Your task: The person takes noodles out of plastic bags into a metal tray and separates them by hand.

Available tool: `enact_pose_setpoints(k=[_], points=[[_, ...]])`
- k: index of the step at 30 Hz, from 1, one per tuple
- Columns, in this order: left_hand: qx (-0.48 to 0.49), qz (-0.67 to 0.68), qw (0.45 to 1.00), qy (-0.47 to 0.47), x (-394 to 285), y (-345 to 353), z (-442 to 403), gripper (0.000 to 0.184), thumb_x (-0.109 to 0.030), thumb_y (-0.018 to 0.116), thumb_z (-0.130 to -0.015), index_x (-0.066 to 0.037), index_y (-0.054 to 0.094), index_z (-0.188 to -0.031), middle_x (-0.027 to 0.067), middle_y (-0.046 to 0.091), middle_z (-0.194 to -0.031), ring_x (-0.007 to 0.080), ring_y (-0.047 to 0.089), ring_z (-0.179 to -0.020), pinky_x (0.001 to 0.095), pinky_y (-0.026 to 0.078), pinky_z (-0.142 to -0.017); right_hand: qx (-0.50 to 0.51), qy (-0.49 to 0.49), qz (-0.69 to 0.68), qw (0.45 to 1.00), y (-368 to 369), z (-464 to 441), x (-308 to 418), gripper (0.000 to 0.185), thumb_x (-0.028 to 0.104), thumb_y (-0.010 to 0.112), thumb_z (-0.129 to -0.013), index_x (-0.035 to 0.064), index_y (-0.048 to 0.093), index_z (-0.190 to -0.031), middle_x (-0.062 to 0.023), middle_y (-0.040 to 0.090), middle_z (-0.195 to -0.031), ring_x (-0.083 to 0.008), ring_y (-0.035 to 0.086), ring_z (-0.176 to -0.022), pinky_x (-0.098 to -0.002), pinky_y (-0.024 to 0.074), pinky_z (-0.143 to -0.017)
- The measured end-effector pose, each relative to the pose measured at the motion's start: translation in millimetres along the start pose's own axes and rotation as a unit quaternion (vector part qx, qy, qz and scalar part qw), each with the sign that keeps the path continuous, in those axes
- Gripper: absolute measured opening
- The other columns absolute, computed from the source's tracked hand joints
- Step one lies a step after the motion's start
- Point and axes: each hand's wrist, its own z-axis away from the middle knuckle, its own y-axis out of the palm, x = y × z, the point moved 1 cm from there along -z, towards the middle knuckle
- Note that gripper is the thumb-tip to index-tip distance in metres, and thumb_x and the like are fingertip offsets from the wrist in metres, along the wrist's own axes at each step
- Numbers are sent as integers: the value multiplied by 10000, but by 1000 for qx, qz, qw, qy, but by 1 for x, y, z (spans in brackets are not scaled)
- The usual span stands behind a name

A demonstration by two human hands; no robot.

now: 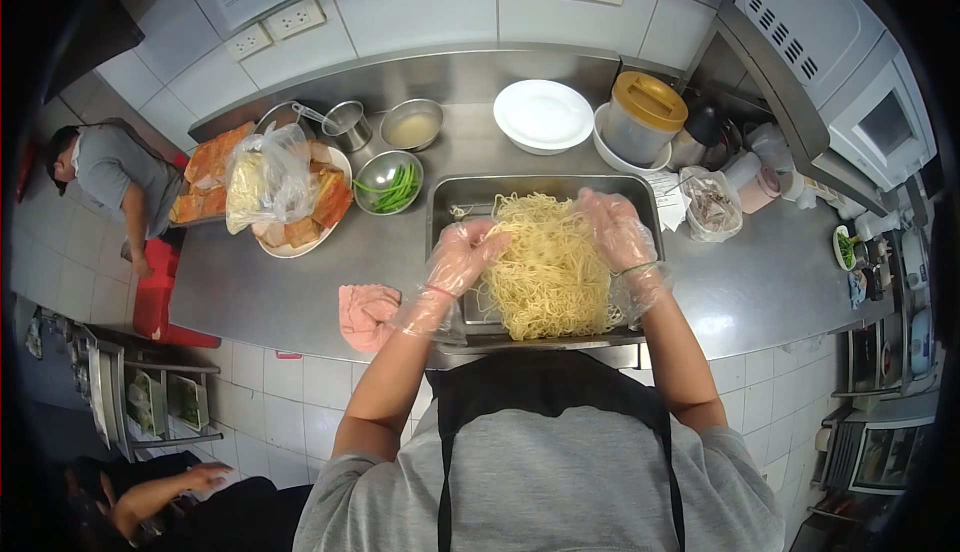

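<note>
A heap of pale yellow noodles [550, 267] lies in a deep rectangular metal tray [480, 187], some strands loose and blurred by motion. Both my hands wear clear plastic gloves held by bands at the wrists. At the left edge of the heap, my left hand [462, 254] has its fingers closed on noodles. My right hand [615, 222] is at the upper right of the heap, fingers curled into the strands; its fingertips are partly hidden. A pink cloth [368, 316] rests on the counter to the left of my left forearm.
Left on the steel counter [290, 287] are a bowl of green vegetables [389, 183], a bowl of cloudy liquid [412, 127] and a bagged item [268, 177] over reddish slabs. Behind the tray stand white plates [543, 115] and a yellow-lidded container [645, 117]. One person [120, 182] stands far left, another lower left.
</note>
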Motion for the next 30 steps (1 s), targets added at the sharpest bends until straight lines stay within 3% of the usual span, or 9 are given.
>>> enact_pose_setpoints(k=[3, 9, 10, 13, 16, 20, 23, 26, 30], points=[[-25, -15, 994, 108, -9, 9, 1, 307, -247, 623, -926, -15, 669, -1123, 81, 697, -854, 120, 625, -735, 298, 514, -698, -63, -113, -54, 990, 11, -4, -3, 232, 205, 484, -980, 13, 613, -1003, -213, 642, -876, -365, 623, -816, -439, 469, -787], [-57, -21, 992, 115, 4, -1, -6, 230, -159, 592, -918, -31, 665, -1095, 92, 706, -901, 133, 640, -811, 297, 515, -755, -39, -157, 24, 987, 0, -14, -2, 204, -43, 470, -872, 32, 582, -1025, -177, 613, -1017, -358, 591, -956, -429, 468, -858], [-57, 5, 991, 117, 10, 1, -8, 215, -143, 607, -906, -29, 669, -1077, 93, 707, -908, 135, 642, -811, 301, 518, -755, -16, -184, 99, 978, -2, -17, -1, 286, 0, 532, -846, 68, 600, -1115, -161, 592, -1190, -354, 580, -1048, -429, 471, -865], [-54, 56, 989, 129, 11, 8, -9, 181, -106, 660, -865, -20, 679, -1024, 88, 709, -921, 137, 644, -800, 308, 526, -747, 22, -285, 139, 948, 42, -9, -7, 346, 65, 592, -834, 90, 619, -1178, -170, 628, -1172, -349, 608, -1038, -431, 482, -849], [-71, 59, 987, 131, -1, 7, -5, 142, -84, 702, -843, -13, 674, -963, 56, 699, -912, 114, 631, -790, 291, 525, -731, 132, -98, 22, 986, 54, 0, 7, 317, 153, 628, -844, 84, 656, -1153, -184, 670, -1049, -345, 650, -959, -424, 500, -808], [-97, 65, 990, 84, 4, -7, 5, 96, -109, 696, -878, -22, 658, -866, 0, 666, -837, 61, 576, -764, 241, 490, -692, 42, -82, -6, 996, 30, -11, -8, 177, 160, 630, -855, 37, 687, -970, -195, 670, -862, -335, 671, -801, -408, 511, -710], [-78, 21, 995, 53, 5, -9, 2, 176, -192, 678, -911, -20, 681, -873, -25, 638, -756, 43, 501, -684, 230, 437, -616, 92, 2, 31, 995, 14, -14, 9, 274, 233, 663, -872, 35, 682, -1060, -149, 713, -916, -243, 686, -761, -350, 527, -733], [-97, 33, 992, 77, -1, 1, -6, 172, -181, 664, -922, -11, 688, -935, -17, 645, -791, 45, 502, -691, 231, 439, -621, 13, -192, 2, 981, 56, -6, 3, 291, 236, 692, -817, 50, 682, -1041, -192, 678, -888, -294, 664, -759, -372, 513, -712], [-93, 129, 983, 92, -2, -2, -10, 119, -46, 652, -909, 1, 674, -1016, 29, 678, -892, 77, 598, -760, 232, 500, -716, 87, -82, -22, 993, 64, 0, -2, 284, 154, 644, -807, 35, 684, -1062, -185, 687, -911, -282, 650, -779, -338, 496, -750]])
